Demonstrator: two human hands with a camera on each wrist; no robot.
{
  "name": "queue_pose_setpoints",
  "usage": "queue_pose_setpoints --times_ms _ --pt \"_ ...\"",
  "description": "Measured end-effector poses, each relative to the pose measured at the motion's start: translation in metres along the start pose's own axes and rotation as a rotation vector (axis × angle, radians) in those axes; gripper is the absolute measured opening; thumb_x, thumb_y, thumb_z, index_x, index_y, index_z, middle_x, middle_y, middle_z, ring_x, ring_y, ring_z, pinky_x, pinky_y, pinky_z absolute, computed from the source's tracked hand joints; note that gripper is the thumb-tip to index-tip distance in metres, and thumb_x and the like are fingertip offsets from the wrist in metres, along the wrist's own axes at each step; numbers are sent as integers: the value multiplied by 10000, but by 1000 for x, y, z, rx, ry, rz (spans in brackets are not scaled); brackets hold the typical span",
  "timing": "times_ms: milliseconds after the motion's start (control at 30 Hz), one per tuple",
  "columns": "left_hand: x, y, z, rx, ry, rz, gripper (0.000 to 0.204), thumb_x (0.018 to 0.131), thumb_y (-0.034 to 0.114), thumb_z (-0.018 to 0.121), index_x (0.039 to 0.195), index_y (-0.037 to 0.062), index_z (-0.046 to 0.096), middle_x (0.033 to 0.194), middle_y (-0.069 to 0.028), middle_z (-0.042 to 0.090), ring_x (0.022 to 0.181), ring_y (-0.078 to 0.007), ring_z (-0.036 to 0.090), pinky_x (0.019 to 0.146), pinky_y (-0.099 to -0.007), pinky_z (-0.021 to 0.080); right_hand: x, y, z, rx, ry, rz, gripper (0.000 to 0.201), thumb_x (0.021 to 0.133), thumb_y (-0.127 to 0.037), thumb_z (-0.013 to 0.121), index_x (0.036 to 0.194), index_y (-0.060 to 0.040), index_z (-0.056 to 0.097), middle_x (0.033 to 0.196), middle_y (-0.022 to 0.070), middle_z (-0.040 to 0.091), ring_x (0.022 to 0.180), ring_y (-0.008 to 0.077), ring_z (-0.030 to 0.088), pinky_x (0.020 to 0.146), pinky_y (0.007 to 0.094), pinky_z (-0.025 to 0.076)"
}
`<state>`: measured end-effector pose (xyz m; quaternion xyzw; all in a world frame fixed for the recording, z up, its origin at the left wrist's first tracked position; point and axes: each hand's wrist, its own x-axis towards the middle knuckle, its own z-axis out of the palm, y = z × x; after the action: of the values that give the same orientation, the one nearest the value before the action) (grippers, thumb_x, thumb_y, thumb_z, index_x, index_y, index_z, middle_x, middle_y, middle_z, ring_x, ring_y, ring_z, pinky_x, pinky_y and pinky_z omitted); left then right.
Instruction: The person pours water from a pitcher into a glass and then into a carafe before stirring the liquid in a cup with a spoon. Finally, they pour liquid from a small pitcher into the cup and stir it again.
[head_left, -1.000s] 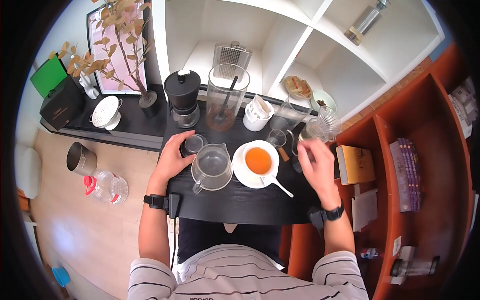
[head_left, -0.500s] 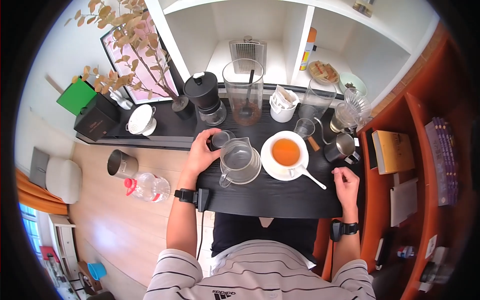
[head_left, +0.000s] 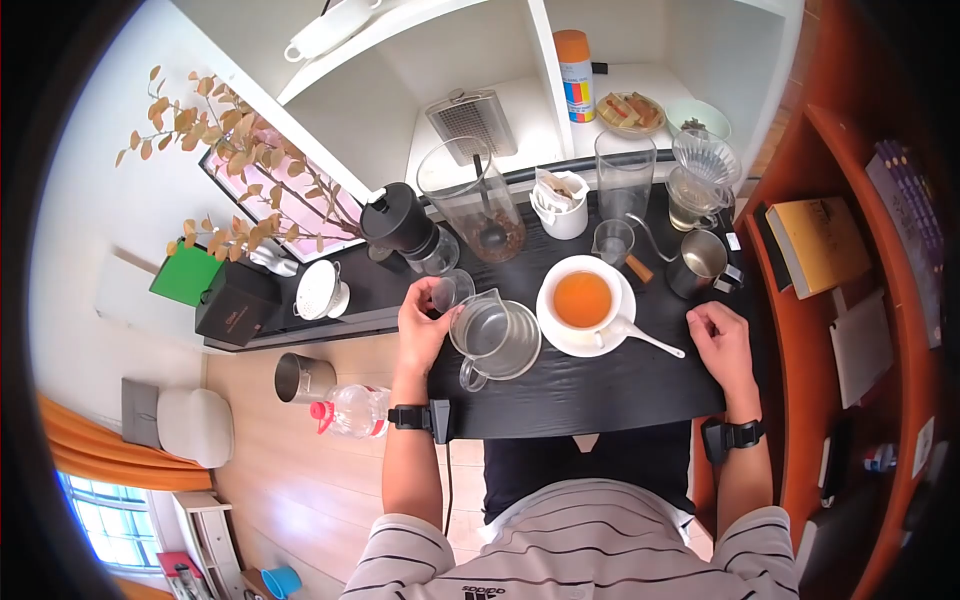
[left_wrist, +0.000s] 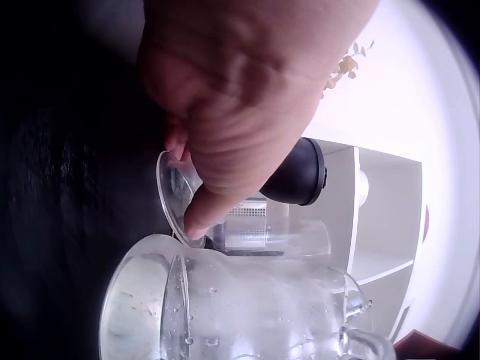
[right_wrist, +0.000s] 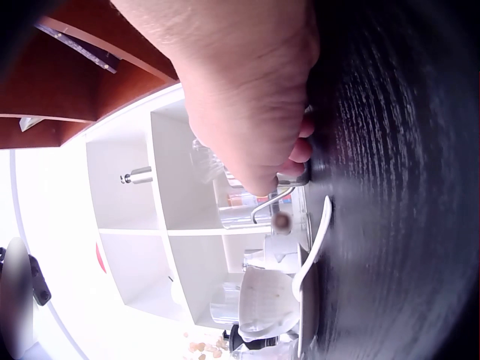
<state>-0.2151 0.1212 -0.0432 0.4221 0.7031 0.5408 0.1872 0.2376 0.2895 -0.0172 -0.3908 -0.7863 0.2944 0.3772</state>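
Observation:
My left hand (head_left: 422, 325) pinches a small clear glass dish (head_left: 457, 288) at its rim, left of the glass pitcher (head_left: 488, 332). In the left wrist view the thumb of that hand (left_wrist: 240, 112) presses the glass rim (left_wrist: 171, 195), beside the wet-looking pitcher (left_wrist: 240, 300). A white cup of amber liquid (head_left: 582, 300) stands on a saucer, with a white spoon (head_left: 655, 342) reaching right. My right hand (head_left: 725, 345) rests on the black table near its right edge, fingers loosely curled and holding nothing; the right wrist view shows this hand (right_wrist: 251, 97) above the spoon (right_wrist: 319, 240).
Behind stand a black grinder (head_left: 398, 222), a tall glass cylinder (head_left: 470, 205), a white mug (head_left: 560, 215), a steel jug (head_left: 698, 262) and a ribbed glass dripper (head_left: 703, 165). Red-brown shelves (head_left: 850, 340) flank the right side; a plastic bottle (head_left: 360, 411) is on the floor.
My right hand has come down from near the jug and glassware to the table's right edge. My left hand has stayed at the small glass. The head view has turned.

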Motion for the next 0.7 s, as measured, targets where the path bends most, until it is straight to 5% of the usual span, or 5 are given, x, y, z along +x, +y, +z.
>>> queue_pose_setpoints --times_ms 233,700 --pt "-6 11 3 -140 37 -36 552 842 -46 858 1303 42 567 1242 -61 667 1151 -152 647 1016 -295 524 1 1 -1 2 3 -18 136 960 -95 749 909 19 695 742 104 619 618 202 588 588 330 455" --pt "-10 18 -2 -212 86 -260 598 863 -37 831 1385 38 550 1087 -55 650 978 -138 653 887 -294 559 1 1 0 11 -2 1 130 960 -86 743 910 22 692 744 105 613 623 199 591 591 326 454"
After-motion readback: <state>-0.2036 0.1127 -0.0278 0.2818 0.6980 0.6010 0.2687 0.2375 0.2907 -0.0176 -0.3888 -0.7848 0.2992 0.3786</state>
